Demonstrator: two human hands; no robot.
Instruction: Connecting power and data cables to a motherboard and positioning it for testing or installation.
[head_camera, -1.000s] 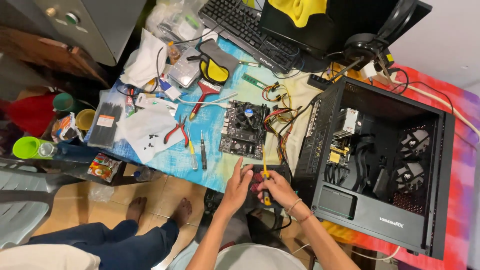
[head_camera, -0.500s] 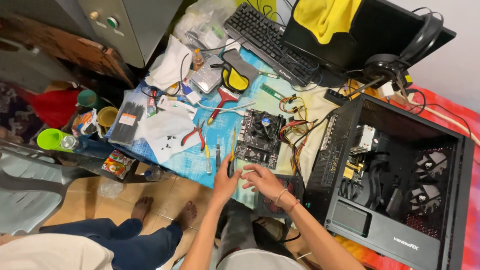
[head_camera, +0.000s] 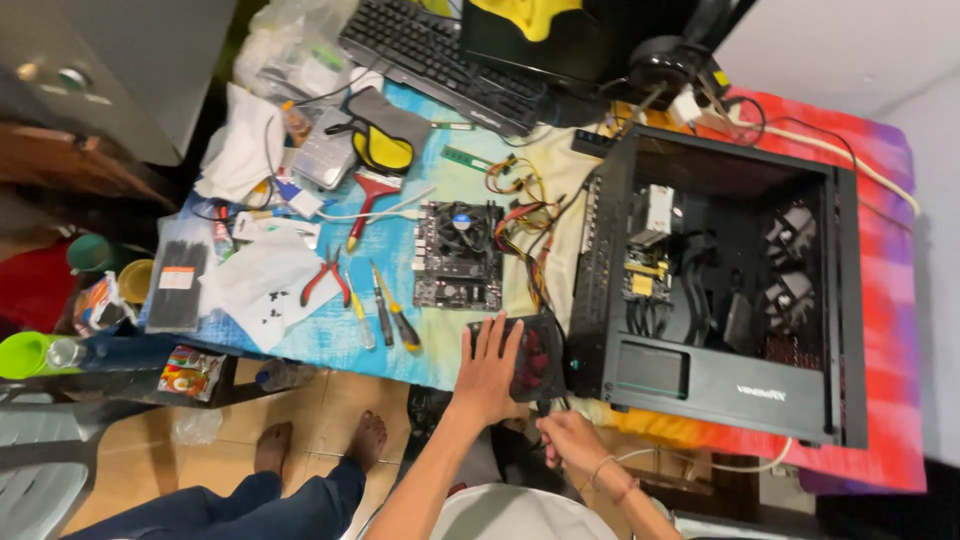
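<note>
A: Case (head_camera: 720, 385) position?
B: Right, open side up. Board (head_camera: 458, 255) just left of it.
A: Fan (head_camera: 535, 355)?
B: Near table edge, touching case. Left hand (head_camera: 488, 375) flat, fingers spread, on it. Right hand (head_camera: 570, 438) closed around cable below.

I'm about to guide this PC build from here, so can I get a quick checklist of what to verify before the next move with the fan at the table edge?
1. Left hand flat on the black case fan: ok, palm and fingers rest on it.
2. Right hand holding something below the table edge: cannot tell, it is partly hidden.
3. PC case lying open side up: ok, interior is exposed.
4. Motherboard lying outside the case on the table: ok.
5. Screwdrivers and red pliers lying left of the motherboard: ok.
6. Loose cables between motherboard and case untangled: not ok, they lie bunched.
</note>
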